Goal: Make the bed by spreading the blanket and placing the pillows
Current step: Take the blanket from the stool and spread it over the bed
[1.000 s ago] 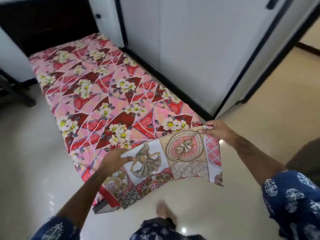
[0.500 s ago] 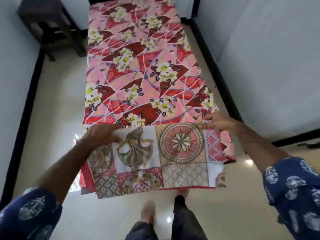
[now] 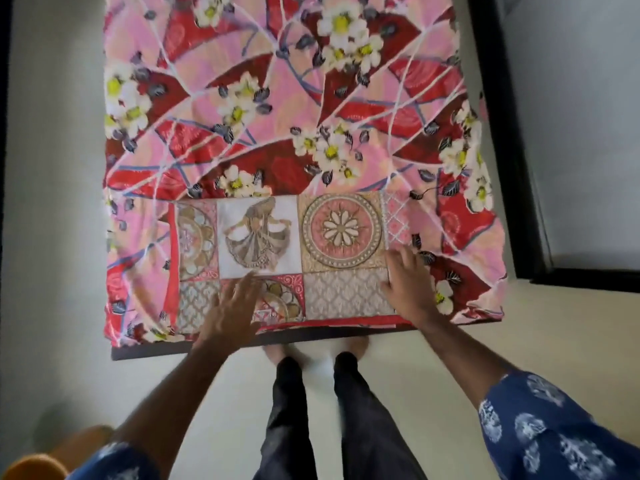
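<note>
The folded blanket (image 3: 277, 258) lies at the foot of the bed (image 3: 277, 98) under the spread fingers of the left hand (image 3: 230, 308) and right hand (image 3: 407, 282), both flat and gripping nothing, so unfolding likely comes next, needing an edge pinched.

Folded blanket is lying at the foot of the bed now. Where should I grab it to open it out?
Grip the folded blanket at its near red edge, one hand toward each corner, from the foot side. It lies flat, with that edge nearest both hands; which layers are loose is hard to tell.
</note>
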`<action>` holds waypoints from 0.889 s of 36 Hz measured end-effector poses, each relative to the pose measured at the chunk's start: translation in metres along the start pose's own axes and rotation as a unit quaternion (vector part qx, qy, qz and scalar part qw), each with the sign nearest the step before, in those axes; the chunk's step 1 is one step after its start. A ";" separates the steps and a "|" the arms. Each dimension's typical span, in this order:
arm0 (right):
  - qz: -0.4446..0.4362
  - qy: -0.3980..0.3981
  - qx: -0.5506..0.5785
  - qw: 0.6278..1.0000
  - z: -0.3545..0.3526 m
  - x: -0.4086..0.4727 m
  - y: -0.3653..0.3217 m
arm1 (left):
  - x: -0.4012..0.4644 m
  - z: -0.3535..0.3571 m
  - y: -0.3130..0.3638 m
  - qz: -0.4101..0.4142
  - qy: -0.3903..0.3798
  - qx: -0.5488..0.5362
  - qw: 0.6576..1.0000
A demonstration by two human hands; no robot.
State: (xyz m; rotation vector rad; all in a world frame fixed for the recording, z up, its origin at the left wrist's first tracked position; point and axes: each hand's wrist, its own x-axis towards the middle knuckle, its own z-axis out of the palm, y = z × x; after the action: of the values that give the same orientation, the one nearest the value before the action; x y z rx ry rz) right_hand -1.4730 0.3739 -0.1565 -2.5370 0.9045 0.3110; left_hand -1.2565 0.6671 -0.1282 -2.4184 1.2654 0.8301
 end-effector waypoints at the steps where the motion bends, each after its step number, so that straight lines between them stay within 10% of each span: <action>1: -0.001 0.019 -0.008 1.000 0.004 -0.002 -0.001 | 0.002 0.011 0.003 0.000 -0.006 -0.003 1.000; 6: -0.007 0.083 0.000 0.997 0.032 -0.012 0.000 | 0.011 0.055 0.017 -0.027 0.031 -0.022 0.999; 12: 0.220 0.194 0.164 0.942 0.043 -0.028 0.003 | 0.014 0.082 0.017 -0.019 0.082 -0.055 0.995; 21: 0.232 0.138 0.344 0.899 0.025 -0.042 -0.025 | 0.012 0.074 0.029 -0.020 0.102 -0.129 0.986; 32: 0.269 -0.091 0.789 0.545 -0.039 -0.021 -0.027 | -0.017 0.028 0.143 0.111 0.269 -0.233 0.928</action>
State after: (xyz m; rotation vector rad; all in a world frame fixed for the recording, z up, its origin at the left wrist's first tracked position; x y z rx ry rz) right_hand -1.4688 0.3856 -0.1063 -0.4902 1.0426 -0.1175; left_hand -1.3915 0.6103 -0.1385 -3.0701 1.7225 0.5846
